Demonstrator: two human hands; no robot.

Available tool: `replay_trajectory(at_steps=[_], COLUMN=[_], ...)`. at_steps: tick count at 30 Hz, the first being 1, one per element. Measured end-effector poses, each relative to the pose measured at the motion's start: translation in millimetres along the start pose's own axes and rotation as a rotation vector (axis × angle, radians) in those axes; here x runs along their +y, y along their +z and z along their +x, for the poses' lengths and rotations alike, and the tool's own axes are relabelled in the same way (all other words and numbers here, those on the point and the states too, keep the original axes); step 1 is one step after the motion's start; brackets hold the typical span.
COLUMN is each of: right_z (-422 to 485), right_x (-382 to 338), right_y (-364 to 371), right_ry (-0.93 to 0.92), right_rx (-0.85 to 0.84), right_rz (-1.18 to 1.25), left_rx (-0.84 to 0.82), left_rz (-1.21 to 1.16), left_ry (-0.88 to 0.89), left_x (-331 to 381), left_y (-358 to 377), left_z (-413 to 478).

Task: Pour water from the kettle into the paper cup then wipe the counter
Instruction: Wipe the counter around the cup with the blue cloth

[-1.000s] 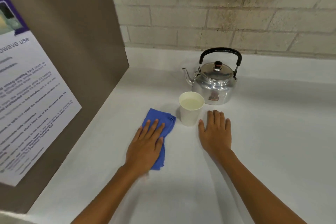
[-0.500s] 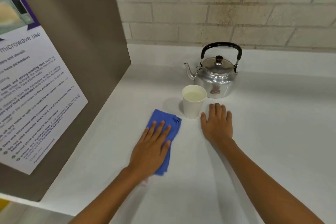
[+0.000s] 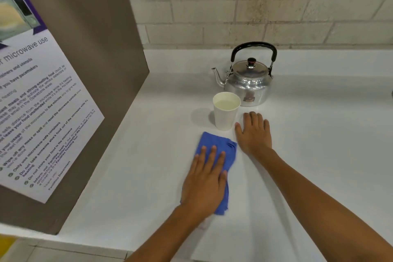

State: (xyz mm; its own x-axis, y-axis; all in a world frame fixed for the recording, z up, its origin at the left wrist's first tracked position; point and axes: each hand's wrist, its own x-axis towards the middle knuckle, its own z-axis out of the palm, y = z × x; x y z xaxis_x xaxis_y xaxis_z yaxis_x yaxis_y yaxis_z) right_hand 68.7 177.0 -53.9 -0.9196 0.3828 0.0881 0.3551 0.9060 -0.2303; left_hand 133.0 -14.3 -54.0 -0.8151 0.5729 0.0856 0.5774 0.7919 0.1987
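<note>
A silver kettle (image 3: 247,85) with a black handle stands upright at the back of the white counter (image 3: 319,144), spout to the left. Just in front of it a white paper cup (image 3: 225,116) holds water. My left hand (image 3: 205,181) presses flat on a folded blue cloth (image 3: 214,144) lying on the counter below the cup. My right hand (image 3: 254,134) rests flat on the counter, fingers together, right beside the cup's base and holding nothing.
A brown cabinet side (image 3: 80,38) with a microwave-use notice (image 3: 36,102) walls off the left. A brick wall (image 3: 265,6) runs along the back. The counter's front edge (image 3: 85,247) is at the bottom left, floor below it.
My left hand has slid the blue cloth to the right, closer to my right wrist. The view has shifted back a little. Kettle, cup and right hand stay put.
</note>
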Motion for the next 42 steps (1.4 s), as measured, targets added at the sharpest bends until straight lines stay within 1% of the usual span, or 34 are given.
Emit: replay_trajectory(at_steps=[2, 3, 5, 7, 9, 10, 12, 15, 18, 20, 22, 24, 26, 28, 30, 33, 35, 37, 40, 42], right_z=[-1, -1, -2, -2, -2, -1, 0, 3, 5, 6, 5, -2, -18, -45, -75, -106, -115, -119, -128, -133], right_x=[0, 0, 0, 0, 0, 0, 1, 3, 7, 9, 10, 7, -2, -18, -39, -63, -73, -85, -96, -82], right_y=[0, 1, 1, 0, -1, -1, 0, 1, -1, -6, -14, -25, -34, -32, -24, -5, 3, 7, 10, 11], right_ry=[-0.005, -0.007, -0.011, -0.013, -0.011, -0.011, -0.016, -0.025, -0.039, -0.051, -0.049, -0.005, 0.018, -0.017, -0.043, -0.007, 0.023, 0.016, -0.141, -0.258], right_rx=[-0.002, 0.001, 0.011, 0.016, 0.017, 0.017, 0.018, 0.016, 0.003, -0.018, -0.032, 0.033, 0.147, 0.194, 0.136, -0.030, -0.056, -0.062, -0.095, -0.116], right_rz=[-0.001, -0.002, -0.006, -0.008, -0.006, -0.009, -0.021, -0.035, -0.014, 0.029, 0.120, 0.220, 0.251, 0.249, 0.248, 0.138, 0.064, 0.020, 0.025, 0.043], left_rx=[0.023, 0.030, -0.017, -0.001, 0.003, 0.000, -0.002, -0.011, -0.082, -0.117, -0.138, -0.060, 0.059, 0.089, 0.026, -0.038, -0.029, -0.015, -0.016, -0.017], left_rz=[0.041, 0.008, -0.101, -0.090, -0.040, -0.033, -0.038, -0.013, -0.007, -0.076, -0.268, -0.428, -0.378, -0.251, -0.152, -0.073, -0.037, -0.018, -0.003, 0.002], left_ry=[0.117, 0.130, 0.048, -0.087, -0.165, -0.176, -0.147, -0.058, -0.041, -0.028, -0.030, -0.071, -0.120, -0.172, -0.221, -0.236, -0.235, -0.236, -0.230, -0.228], left_x=[-14, -30, -60, -71, -56, -44, -17, 23, 45, 44, 31, 8, -22, -52, -71, -80, -81, -81, -83, -85], left_y=[-2, -3, -5, -8, -7, -4, 4, 14, 15, 12, 6, -5, -16, -22, -21, -10, -2, 1, 3, 4], left_z=[-9, -10, -4, 9, 20, 21, 18, 15, 21, 23, 23, 25, 33, 44, 52, 54, 53, 53, 54, 53])
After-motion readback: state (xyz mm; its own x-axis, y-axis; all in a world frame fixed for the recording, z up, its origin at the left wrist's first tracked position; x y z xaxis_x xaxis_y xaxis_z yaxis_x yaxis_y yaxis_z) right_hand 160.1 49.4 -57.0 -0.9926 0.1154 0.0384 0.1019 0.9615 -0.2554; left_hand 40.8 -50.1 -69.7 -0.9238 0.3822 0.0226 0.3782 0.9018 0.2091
